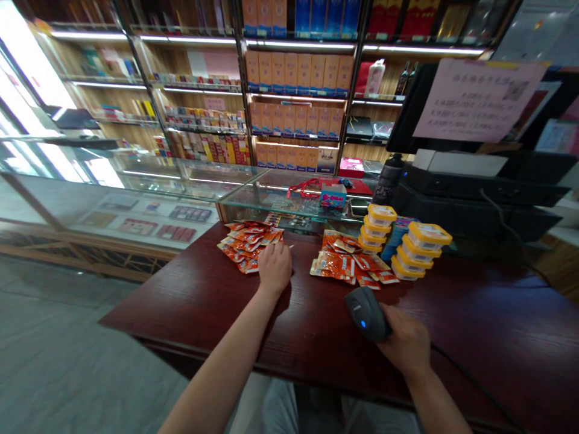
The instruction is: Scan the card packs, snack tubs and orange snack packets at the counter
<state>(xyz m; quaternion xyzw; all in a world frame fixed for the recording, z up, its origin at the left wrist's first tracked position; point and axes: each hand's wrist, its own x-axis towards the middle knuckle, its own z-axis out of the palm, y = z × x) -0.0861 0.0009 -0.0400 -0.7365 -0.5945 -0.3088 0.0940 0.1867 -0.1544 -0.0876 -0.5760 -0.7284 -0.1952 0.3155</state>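
Note:
My right hand is wrapped round the handle of a dark barcode scanner, whose blue light is lit. The scanner's head points forward and left, just above the wooden counter. My left hand is at the right edge of a loose pile of orange foil packets. Its fingers curl down on a packet there, and a small pale corner sticks out beside them; the fingertips are hidden. A second heap of orange packets lies to the right, beyond the scanner.
Yellow-lidded plastic tubs stand stacked behind the right heap, with a shorter tub stack beside them. A monitor rises at the right. Beyond the counter is a glass display case. The scanner's cable trails right.

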